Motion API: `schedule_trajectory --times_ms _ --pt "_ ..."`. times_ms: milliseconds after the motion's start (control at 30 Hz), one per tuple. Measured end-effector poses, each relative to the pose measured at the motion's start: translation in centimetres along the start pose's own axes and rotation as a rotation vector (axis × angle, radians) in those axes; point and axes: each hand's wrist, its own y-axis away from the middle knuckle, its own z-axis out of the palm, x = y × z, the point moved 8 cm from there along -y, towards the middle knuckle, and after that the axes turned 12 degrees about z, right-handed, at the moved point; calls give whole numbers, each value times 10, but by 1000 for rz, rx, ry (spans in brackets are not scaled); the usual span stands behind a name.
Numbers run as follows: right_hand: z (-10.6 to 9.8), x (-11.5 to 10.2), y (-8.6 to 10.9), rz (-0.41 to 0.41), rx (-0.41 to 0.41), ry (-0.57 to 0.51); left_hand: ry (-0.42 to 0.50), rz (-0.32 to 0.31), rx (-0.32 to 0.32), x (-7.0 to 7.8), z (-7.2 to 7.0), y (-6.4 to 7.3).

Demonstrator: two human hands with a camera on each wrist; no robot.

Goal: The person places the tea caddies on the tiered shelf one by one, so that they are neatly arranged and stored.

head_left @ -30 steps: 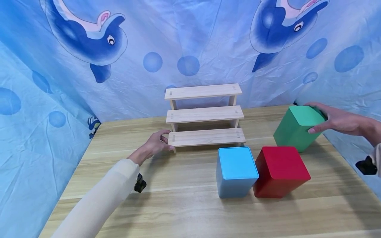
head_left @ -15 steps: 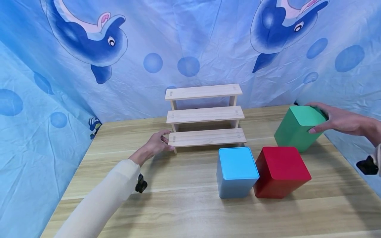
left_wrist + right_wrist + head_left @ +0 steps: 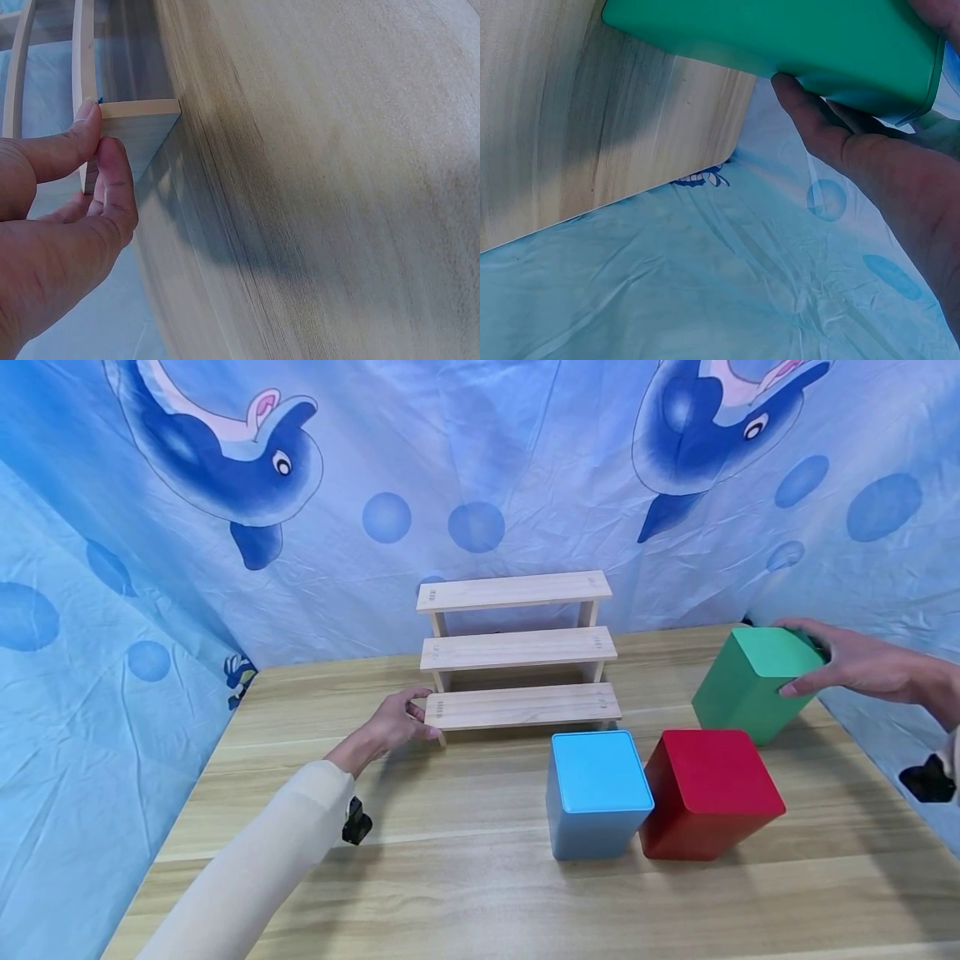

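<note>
A pale wooden three-tier step shelf [image 3: 522, 707] stands at the back middle of the table. At its left end my left hand [image 3: 386, 724] pinches the lowest board; in the left wrist view the thumb [image 3: 81, 135] lies on one face, curled fingers on the other. Far to the right, a green box [image 3: 738, 697] stands near the table's right edge. My right hand [image 3: 862, 664] grips it around the top from the right, thumb on the near side and fingers on the far side. The right wrist view shows the green box [image 3: 772, 37] from its side, fingers along it.
A light blue box [image 3: 600, 772] and a red box [image 3: 712, 777] stand close together in front of the shelf's right half, the red one near the green box. Behind the wooden table [image 3: 465, 893] hangs a blue dolphin-print cloth [image 3: 510, 468], also draped along both sides.
</note>
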Motion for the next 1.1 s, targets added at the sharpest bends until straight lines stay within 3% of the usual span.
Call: schedule_trajectory --times_ms 733,1100 --pt "-12 -4 -1 -16 78 18 -9 -1 -3 1 0 -1" --pt "-15 -30 6 -36 92 53 -15 6 3 0 0 -1"
